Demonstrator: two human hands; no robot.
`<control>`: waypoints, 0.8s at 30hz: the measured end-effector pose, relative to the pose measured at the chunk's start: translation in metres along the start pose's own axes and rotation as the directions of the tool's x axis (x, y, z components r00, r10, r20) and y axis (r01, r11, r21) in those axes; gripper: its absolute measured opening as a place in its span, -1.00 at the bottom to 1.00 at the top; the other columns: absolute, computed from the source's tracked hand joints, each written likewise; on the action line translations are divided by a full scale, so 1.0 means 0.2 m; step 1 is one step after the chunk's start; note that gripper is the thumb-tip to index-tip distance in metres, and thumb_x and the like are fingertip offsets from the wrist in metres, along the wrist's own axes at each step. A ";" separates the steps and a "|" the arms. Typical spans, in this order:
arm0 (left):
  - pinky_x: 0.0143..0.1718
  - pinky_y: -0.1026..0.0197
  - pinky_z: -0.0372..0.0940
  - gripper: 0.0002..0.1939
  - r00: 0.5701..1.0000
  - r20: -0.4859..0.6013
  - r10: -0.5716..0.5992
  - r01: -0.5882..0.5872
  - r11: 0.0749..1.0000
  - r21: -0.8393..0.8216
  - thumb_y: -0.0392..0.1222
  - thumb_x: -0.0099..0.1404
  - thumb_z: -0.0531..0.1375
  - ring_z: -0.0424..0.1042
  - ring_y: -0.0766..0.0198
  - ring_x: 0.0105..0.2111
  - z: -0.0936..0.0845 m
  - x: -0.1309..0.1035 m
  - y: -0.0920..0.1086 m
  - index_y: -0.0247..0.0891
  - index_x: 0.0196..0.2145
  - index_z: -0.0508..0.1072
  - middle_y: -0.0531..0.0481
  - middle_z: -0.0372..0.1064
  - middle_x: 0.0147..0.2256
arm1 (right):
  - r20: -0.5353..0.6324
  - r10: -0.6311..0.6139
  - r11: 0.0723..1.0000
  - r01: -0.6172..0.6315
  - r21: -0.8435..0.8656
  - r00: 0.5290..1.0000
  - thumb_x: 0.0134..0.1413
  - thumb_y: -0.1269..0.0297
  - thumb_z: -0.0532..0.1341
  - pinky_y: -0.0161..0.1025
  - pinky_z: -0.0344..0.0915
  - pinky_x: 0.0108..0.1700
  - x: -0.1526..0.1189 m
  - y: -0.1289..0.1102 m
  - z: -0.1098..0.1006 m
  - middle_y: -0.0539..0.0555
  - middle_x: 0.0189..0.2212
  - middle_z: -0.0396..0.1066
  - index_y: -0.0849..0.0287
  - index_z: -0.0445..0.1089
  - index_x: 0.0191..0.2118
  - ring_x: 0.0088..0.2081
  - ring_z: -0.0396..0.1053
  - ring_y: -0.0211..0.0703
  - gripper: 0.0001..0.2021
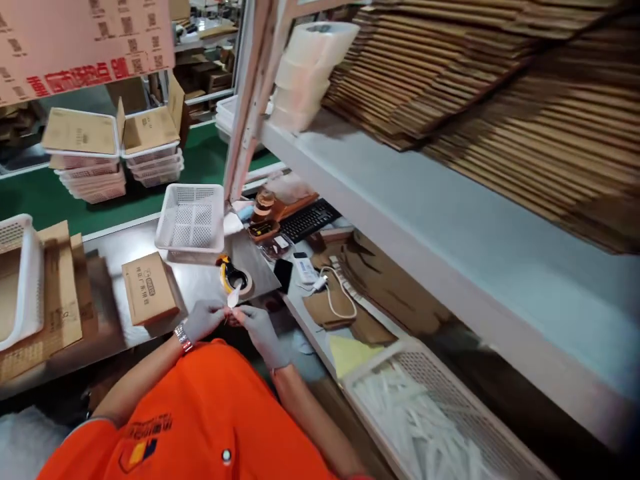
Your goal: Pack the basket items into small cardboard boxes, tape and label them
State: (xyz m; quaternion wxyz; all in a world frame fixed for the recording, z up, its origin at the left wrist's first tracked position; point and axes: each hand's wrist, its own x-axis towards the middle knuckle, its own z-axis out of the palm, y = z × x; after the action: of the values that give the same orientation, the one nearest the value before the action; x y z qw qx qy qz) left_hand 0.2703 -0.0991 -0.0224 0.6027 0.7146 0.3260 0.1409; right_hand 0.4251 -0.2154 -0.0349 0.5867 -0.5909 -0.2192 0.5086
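Observation:
My left hand (206, 319), in a grey glove with a metal watch at the wrist, is closed in a pinch in front of my chest. My right hand (261, 335), gloved too, meets it fingertip to fingertip. A small white strip (233, 297) sticks up from between the fingers of both hands; its exact kind is too small to make out. Just beyond it a tape dispenser (235, 279) with a yellow and black frame lies at the metal table's edge. To the left of my hands a closed brown cardboard box (150, 289) rests on the metal table (195, 283).
A white perforated basket (191, 217) stands behind the box. On the right, a bin (420, 413) holds many white strips. A grey shelf (440, 220) with flattened cartons (475, 107) and tape rolls (313, 73) overhangs the right side. A keyboard (310, 220) lies beneath.

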 end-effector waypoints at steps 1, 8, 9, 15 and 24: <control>-0.20 0.16 0.44 -0.58 1.000 0.006 -0.007 0.007 1.000 0.015 0.13 0.43 0.29 0.58 0.14 -0.33 0.00 0.00 0.00 -0.23 -0.37 0.75 -0.06 0.67 -0.38 | -0.013 -0.011 1.000 0.011 -0.026 1.000 -0.08 -0.27 0.58 -0.12 0.52 -0.23 -0.02 -0.01 -0.01 0.11 -0.43 0.63 0.16 0.70 -0.43 -0.36 0.50 -0.08 -0.49; -0.07 0.08 0.53 -0.67 0.995 0.091 0.044 -0.043 0.999 -0.022 0.11 0.34 0.40 0.66 0.06 -0.19 0.08 0.03 0.05 -0.18 -0.17 0.82 -0.11 0.75 -0.20 | -0.003 0.050 0.991 -0.049 0.121 0.999 -0.04 -0.24 0.54 -0.14 0.57 -0.17 -0.07 0.01 -0.11 0.12 -0.37 0.68 0.18 0.72 -0.36 -0.32 0.58 -0.07 -0.51; -0.07 0.07 0.54 -0.68 0.995 0.090 0.051 -0.048 0.998 -0.034 0.09 0.34 0.41 0.66 0.05 -0.18 0.09 0.02 0.06 -0.18 -0.18 0.82 -0.12 0.75 -0.20 | 0.000 0.049 0.989 -0.049 0.142 0.999 -0.05 -0.24 0.54 -0.14 0.58 -0.17 -0.08 0.03 -0.12 0.13 -0.34 0.70 0.18 0.73 -0.34 -0.31 0.59 -0.06 -0.50; -0.10 0.09 0.54 -0.72 0.999 0.053 0.007 -0.006 1.000 -0.028 0.05 0.34 0.41 0.66 0.08 -0.22 0.17 0.00 0.08 -0.20 -0.25 0.81 -0.11 0.74 -0.23 | 0.007 0.015 0.995 -0.015 0.096 1.000 0.02 -0.26 0.49 -0.14 0.57 -0.20 -0.10 0.09 -0.17 0.12 -0.32 0.70 0.16 0.73 -0.32 -0.33 0.59 -0.05 -0.50; -0.31 0.23 0.29 -0.63 0.993 -0.066 -0.100 0.103 0.994 0.036 0.08 0.36 0.32 0.38 0.23 -0.38 0.25 -0.03 0.15 -0.22 -0.47 0.55 0.06 0.44 -0.50 | -0.015 -0.156 0.978 0.152 -0.145 0.988 0.12 -0.03 0.39 -0.22 0.44 -0.26 -0.14 0.11 -0.26 0.04 -0.44 0.61 0.11 0.62 -0.40 -0.36 0.51 -0.10 -0.70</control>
State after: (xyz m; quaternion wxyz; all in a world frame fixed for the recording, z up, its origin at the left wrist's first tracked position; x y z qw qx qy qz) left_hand 0.3053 -0.1432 -0.0055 0.5842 0.7039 0.3837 0.1266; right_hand 0.4508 -0.2685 -0.0569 0.5831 -0.6195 -0.2924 0.4366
